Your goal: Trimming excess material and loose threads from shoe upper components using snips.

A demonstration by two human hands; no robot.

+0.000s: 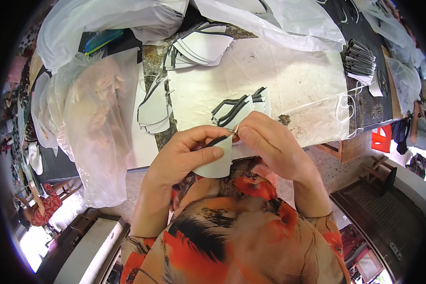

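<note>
A white curved piece [218,163] with a black padded edge, like a cut shoe part, hangs between my hands close to my body. My left hand [181,154] is closed on it, thumb flat on its face and fingers behind. My right hand [272,144] pinches a small metal tool [233,131] at the piece's upper corner; its kind is mostly hidden by my fingers. Just beyond my hands lies a small pile of similar black-edged pieces [235,110]. Another fanned stack [201,49] lies farther back, and a third stack [155,112] is to the left.
A pale sheet [293,85] covers the table's middle. Clear plastic bags [97,128] drape over the left side, with more plastic [307,23] at the back. On the right are a bundle of dark-edged pieces [359,61] and loose white cord [343,110]. Behind stands a wooden bench [371,222].
</note>
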